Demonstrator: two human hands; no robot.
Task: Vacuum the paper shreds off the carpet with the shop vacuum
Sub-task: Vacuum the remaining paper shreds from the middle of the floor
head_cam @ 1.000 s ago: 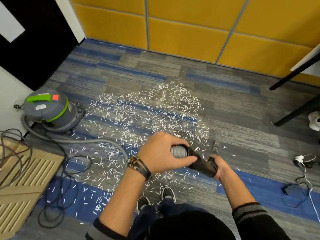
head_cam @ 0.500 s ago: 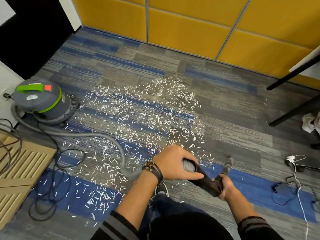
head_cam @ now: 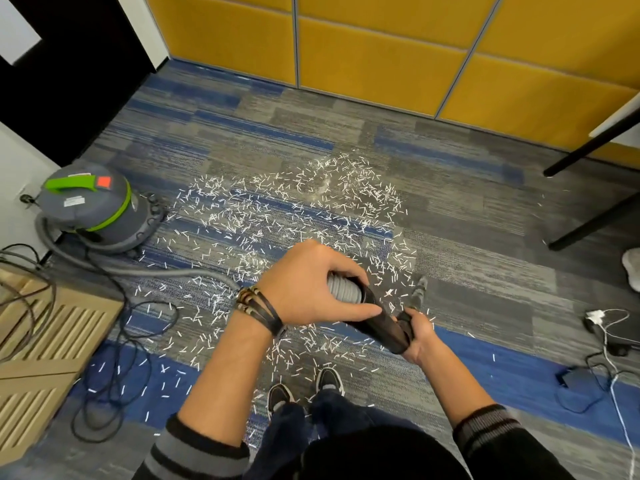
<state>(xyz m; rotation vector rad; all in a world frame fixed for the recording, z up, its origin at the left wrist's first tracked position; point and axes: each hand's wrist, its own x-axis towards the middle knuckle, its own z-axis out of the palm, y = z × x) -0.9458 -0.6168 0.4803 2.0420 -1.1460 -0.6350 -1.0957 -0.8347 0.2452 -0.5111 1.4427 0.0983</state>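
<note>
White paper shreds (head_cam: 277, 216) lie scattered across the grey and blue carpet (head_cam: 467, 271) in front of me. The grey shop vacuum (head_cam: 93, 206) with a green handle stands at the left. Its grey hose (head_cam: 166, 271) runs over the floor to my hands. My left hand (head_cam: 311, 289) grips the ribbed hose end (head_cam: 343, 289) where it meets the black handle tube (head_cam: 384, 323). My right hand (head_cam: 415, 334) holds the lower part of that black tube. A thin wand end (head_cam: 420, 289) pokes out toward the floor beyond my right hand.
A slatted wooden panel (head_cam: 41, 351) with looped black cables (head_cam: 114, 358) lies at the left. Black table legs (head_cam: 588, 223) stand at the right, with a charger and white cables (head_cam: 602, 330) near them. Yellow wall panels (head_cam: 381, 57) close the far side. My shoes (head_cam: 301, 386) stand among shreds.
My view shifted slightly. Both hands stay on the hose and handle and have drawn a little nearer to me over the second; the shreds look unchanged.
</note>
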